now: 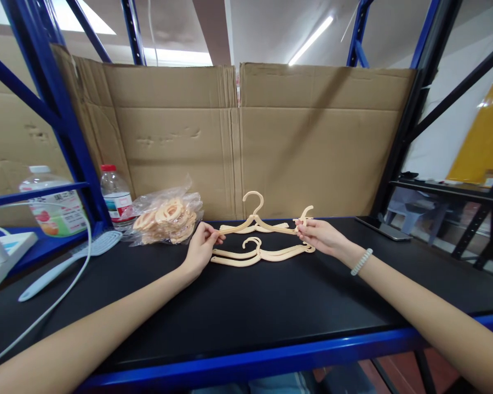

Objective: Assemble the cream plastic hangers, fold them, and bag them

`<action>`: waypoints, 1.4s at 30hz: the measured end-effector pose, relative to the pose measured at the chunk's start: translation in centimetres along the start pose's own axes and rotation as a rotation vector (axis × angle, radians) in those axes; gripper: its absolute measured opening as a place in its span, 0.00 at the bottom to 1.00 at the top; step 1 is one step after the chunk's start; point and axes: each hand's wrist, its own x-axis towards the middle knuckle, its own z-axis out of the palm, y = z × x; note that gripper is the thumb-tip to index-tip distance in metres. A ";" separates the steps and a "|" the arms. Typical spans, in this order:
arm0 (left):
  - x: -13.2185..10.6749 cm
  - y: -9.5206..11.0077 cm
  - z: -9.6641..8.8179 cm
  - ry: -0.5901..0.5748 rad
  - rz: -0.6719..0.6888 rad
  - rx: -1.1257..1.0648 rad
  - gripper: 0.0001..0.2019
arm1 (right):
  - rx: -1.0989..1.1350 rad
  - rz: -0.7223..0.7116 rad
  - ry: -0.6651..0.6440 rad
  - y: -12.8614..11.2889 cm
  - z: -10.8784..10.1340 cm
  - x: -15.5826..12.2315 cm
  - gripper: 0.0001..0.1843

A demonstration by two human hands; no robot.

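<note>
A cream plastic clothes hanger [276, 227] is held up by both ends, its hook upright. My left hand [201, 247] is closed in a pinch on its left tip. My right hand [324, 236] is closed at its right end, where a small cream hook-shaped piece [307, 212] sticks up from the fingers. Whether that piece is joined to the hanger cannot be made out. Just in front, more cream hangers [240, 263] lie flat on the black tabletop [246, 312]. Behind the held one, another cream hanger part [277, 226] partly shows.
A clear bag of cream ring-shaped pieces [170, 216] lies back left. Near it stand a red-capped bottle [115, 198] and a larger jug [53, 205]. A pale brush [66, 268] and white cable [72, 287] lie left. A phone [383, 227] rests back right. Cardboard [320, 148] walls the back.
</note>
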 end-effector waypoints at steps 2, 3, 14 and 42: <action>0.0 0.0 0.0 -0.005 0.006 0.003 0.14 | 0.002 0.012 -0.016 0.1 -0.3 0.2 0.07; -0.1 0.1 0.0 -0.008 0.008 0.003 0.14 | 0.004 0.016 -0.020 0.1 -0.4 0.3 0.07; -0.1 0.5 0.1 -0.024 0.000 0.003 0.14 | -0.009 0.243 -0.007 -0.6 -0.3 -0.1 0.06; -0.5 1.0 0.3 -0.032 0.062 0.069 0.08 | -0.097 0.173 0.060 -0.2 0.6 -0.6 0.09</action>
